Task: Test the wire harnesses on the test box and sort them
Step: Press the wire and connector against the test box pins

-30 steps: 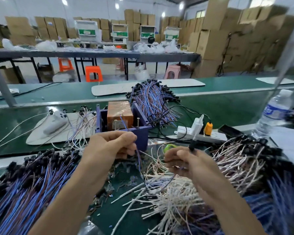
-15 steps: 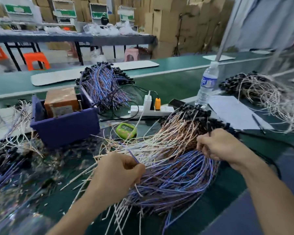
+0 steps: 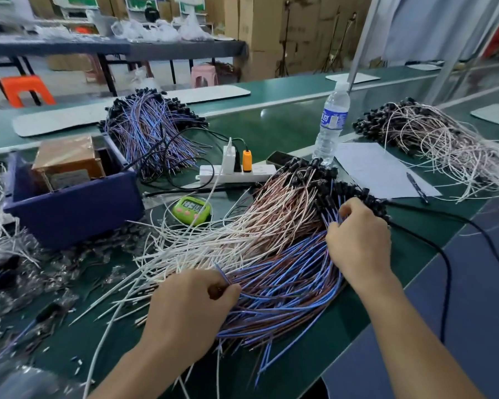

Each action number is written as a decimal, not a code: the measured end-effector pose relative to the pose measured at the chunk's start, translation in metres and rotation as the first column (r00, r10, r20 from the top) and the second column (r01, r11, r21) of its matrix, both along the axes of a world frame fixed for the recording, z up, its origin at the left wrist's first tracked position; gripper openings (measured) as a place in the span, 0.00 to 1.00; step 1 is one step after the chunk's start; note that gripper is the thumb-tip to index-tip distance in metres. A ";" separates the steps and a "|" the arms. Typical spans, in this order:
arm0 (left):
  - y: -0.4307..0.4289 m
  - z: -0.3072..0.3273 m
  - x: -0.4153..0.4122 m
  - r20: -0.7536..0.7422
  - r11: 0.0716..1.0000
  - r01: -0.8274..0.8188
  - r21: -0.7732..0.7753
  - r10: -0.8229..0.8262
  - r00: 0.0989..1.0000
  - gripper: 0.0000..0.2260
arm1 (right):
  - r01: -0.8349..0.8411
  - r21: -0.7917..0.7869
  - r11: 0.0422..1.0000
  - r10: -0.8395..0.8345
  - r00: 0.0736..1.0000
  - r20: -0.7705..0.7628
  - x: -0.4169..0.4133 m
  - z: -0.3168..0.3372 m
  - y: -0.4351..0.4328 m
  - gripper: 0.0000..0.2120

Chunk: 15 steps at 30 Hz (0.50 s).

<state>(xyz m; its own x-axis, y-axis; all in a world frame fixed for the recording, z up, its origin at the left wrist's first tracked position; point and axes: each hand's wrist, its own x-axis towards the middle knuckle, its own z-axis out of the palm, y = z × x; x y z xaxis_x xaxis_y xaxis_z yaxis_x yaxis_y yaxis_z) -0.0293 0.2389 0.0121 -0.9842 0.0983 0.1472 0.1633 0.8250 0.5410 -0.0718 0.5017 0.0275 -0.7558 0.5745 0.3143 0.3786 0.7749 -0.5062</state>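
Pinches a few loose ends of the blue harnesses (image 3: 285, 286) between the thumb and curled fingers of the left hand (image 3: 185, 309). Digs the right hand (image 3: 357, 240) into the black connector end of the same heap, fingers curled round wires there; cannot tell whether round one harness or several.

Finds that heap at the front of the tabletop (image 3: 285, 131), touching and partly overlapped by a fan of white harnesses (image 3: 228, 234) on its far-left side. Notes the test box (image 3: 67, 159) seated in a blue bin (image 3: 69, 203), well to the left and apart from both hands; cannot tell whether anything is connected to it.

Judged step: selecting the next harness from the heap, ahead of testing.

Next move, as judged: calls for freeing a single harness at both ends without dragging its neighbours, then carrying it left to the test box, past the timer (image 3: 192, 210) and clear of the leads at the power strip (image 3: 236, 171). Leaves sorting for afterwards, probably into the separate heap behind the bin (image 3: 147, 131).
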 end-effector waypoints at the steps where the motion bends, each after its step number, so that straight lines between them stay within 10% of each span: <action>1: 0.000 0.000 0.000 0.012 1.000 0.005 -0.003 -0.005 1.000 0.19 | 0.004 -0.013 1.000 -0.005 0.999 -0.032 0.000 -0.002 0.001 0.07; 10: -0.010 0.004 -0.005 0.101 0.977 0.048 0.209 -0.070 0.992 0.10 | 0.009 -0.016 1.000 -0.012 0.981 -0.194 0.009 -0.007 -0.003 0.09; 15: -0.023 0.012 -0.014 0.019 0.953 0.002 0.303 -0.008 1.000 0.08 | -0.268 -0.071 0.961 0.236 0.925 -0.299 0.023 0.001 -0.059 0.14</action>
